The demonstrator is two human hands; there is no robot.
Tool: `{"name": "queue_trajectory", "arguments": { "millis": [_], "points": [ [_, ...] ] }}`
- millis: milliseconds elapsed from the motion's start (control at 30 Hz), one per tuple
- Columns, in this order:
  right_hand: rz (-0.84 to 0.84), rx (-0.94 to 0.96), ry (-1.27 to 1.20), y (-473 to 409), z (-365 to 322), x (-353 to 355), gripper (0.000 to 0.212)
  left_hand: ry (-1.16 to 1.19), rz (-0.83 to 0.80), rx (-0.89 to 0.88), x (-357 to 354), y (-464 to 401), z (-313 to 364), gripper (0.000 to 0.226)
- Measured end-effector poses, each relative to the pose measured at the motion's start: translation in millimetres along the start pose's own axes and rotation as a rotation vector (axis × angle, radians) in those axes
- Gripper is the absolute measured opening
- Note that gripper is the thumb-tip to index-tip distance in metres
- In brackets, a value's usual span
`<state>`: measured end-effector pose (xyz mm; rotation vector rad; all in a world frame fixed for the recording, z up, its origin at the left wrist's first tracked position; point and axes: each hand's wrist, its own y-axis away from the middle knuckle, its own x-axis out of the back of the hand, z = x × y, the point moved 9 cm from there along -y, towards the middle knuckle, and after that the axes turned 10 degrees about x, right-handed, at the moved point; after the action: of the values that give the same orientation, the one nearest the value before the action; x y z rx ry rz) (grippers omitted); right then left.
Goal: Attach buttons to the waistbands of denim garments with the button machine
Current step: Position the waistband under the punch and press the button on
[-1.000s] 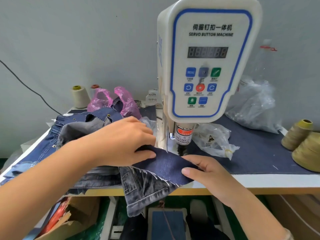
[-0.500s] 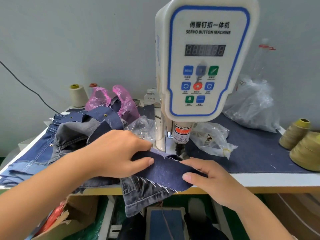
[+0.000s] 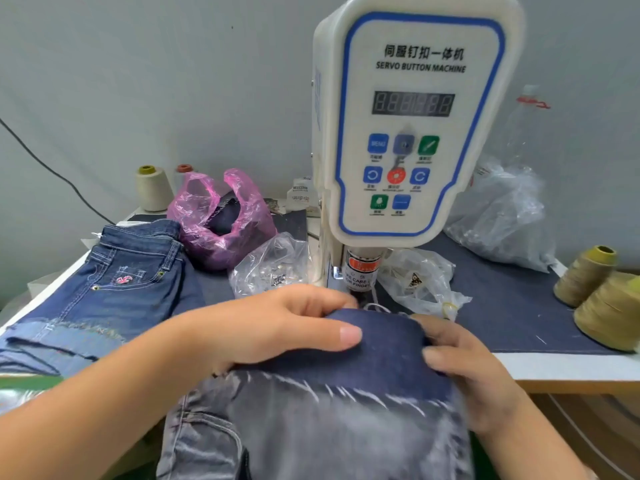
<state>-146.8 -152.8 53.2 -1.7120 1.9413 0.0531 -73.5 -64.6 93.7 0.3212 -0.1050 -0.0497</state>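
Denim garment (image 3: 374,355) gripped by left hand (image 3: 277,327) and right hand (image 3: 464,372), waistband lying crosswise below the button machine (image 3: 412,133).

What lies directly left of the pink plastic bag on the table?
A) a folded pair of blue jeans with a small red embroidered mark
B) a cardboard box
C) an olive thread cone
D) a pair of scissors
A: the folded blue jeans with the red embroidered mark lie flat on the table's left side, next to the pink plastic bag.
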Motion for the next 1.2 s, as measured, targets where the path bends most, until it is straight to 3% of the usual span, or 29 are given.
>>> {"name": "queue_trajectory", "arguments": {
  "millis": [67, 133, 300, 400, 567, 700, 867, 1000, 1100, 1200],
  "points": [
    [0.133, -0.175, 0.081, 6, 27, 33, 0.044, -0.050, 0.135, 0.091, 27, -18, -31, 0.037],
    [0.187, -0.293, 0.157, 7, 46, 50, 0.039, -0.120, 0.194, 0.195, 41, -30, -61, 0.048],
    [0.214, -0.453, 0.313, 0, 67, 65, 0.030, -0.149, 0.262, 0.255, 56, -46, -106, 0.013],
    [0.203, -0.438, 0.342, -9, 61, 68, 0.033, -0.090, 0.322, 0.183, 63, -48, -101, 0.013],
    [0.149, -0.266, 0.589, -19, 32, 61, 0.048, -0.438, 0.529, 0.019, 59, -35, -77, 0.016],
    [0.072, -0.188, 0.765, -6, 29, 58, 0.047, -0.524, 0.478, 0.078, 33, -30, -90, 0.024],
    [-0.077, -0.363, 0.542, 17, 45, 46, 0.034, -0.374, 0.217, 0.194, -2, -32, -114, 0.013],
    [0.161, -0.314, 0.377, -1, 40, 64, 0.027, -0.040, 0.348, 0.074, 31, -36, -93, 0.018],
    [0.243, -0.324, 0.382, -16, 47, 71, 0.032, -0.094, 0.441, 0.100, 60, -40, -95, 0.016],
    [0.301, -0.286, 0.397, -29, 53, 74, 0.025, -0.048, 0.428, 0.134, 76, -42, -107, 0.021]
  ]
}}
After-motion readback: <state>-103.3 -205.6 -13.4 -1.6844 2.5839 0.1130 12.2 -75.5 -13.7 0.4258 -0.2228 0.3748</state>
